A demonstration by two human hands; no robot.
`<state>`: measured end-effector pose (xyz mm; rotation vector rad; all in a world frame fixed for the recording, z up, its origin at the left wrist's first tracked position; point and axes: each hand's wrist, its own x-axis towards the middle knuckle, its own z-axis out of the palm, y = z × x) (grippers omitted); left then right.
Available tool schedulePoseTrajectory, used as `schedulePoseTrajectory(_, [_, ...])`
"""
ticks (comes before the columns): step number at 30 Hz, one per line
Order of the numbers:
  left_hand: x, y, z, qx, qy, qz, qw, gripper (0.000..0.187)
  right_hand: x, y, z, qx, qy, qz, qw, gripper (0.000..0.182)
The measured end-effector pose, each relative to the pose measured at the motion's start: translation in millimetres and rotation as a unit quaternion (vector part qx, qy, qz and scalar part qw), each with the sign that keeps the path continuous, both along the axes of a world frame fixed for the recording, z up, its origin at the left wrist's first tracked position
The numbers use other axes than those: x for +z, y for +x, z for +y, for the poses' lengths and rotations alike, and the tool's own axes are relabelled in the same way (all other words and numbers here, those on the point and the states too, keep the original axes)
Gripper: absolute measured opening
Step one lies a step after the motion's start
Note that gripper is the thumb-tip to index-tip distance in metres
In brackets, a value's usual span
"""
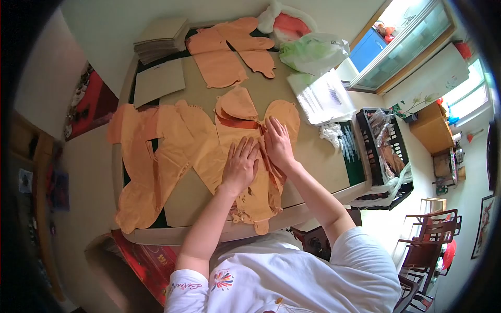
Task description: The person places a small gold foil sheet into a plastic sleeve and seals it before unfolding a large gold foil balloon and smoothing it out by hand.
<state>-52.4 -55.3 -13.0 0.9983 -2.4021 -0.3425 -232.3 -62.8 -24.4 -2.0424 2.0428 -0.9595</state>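
A flat, deflated orange foil balloon [235, 133] lies in front of me on the table. Its upper part is folded over, and a shinier copper side shows along the folds. My left hand [241, 164] rests flat on its middle with the fingers spread. Along its right-hand fold, my right hand [279, 143] presses down with the fingers stretched out. Another deflated foil balloon [175, 133] lies on the left and meets or overlaps the first one. More flat orange foil balloons [216, 57] are at the far side of the table.
A stack of grey boards [162, 39] stands at the back left, with a single board [159, 82] before it. Clear plastic packets [323, 96], a green-white bag [313, 55] and thin pale tubes [348, 142] lie on the right. A black crate [383, 151] stands beyond the right edge.
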Motion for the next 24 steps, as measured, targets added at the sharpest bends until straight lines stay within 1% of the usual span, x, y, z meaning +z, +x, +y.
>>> schedulePoseTrajectory(3, [0,-1,2,0.007,-0.002,0.023,1.000,0.045,5,-1,4,0.007,-0.007,0.038,0.999,0.047])
schedulePoseTrajectory(5, [3,-1,1,0.006,-0.011,0.033,0.999,0.045,5,1,7,0.005,0.008,0.064,0.998,0.048])
schedulePoseTrajectory(7, [2,0,1,-0.003,-0.018,0.013,1.000,0.043,4,2,8,0.002,0.023,0.083,0.996,0.049])
schedulePoseTrajectory(12, [2,0,0,-0.005,-0.016,0.002,1.000,0.041,7,4,7,0.002,0.052,0.088,0.995,0.049])
schedulePoseTrajectory(16, [-2,-1,0,-0.003,-0.020,-0.003,1.000,0.041,2,5,5,0.015,0.048,0.111,0.993,0.048])
schedulePoseTrajectory(24, [-5,-1,1,-0.003,-0.019,-0.003,1.000,0.041,16,9,8,0.023,0.067,0.124,0.990,0.052])
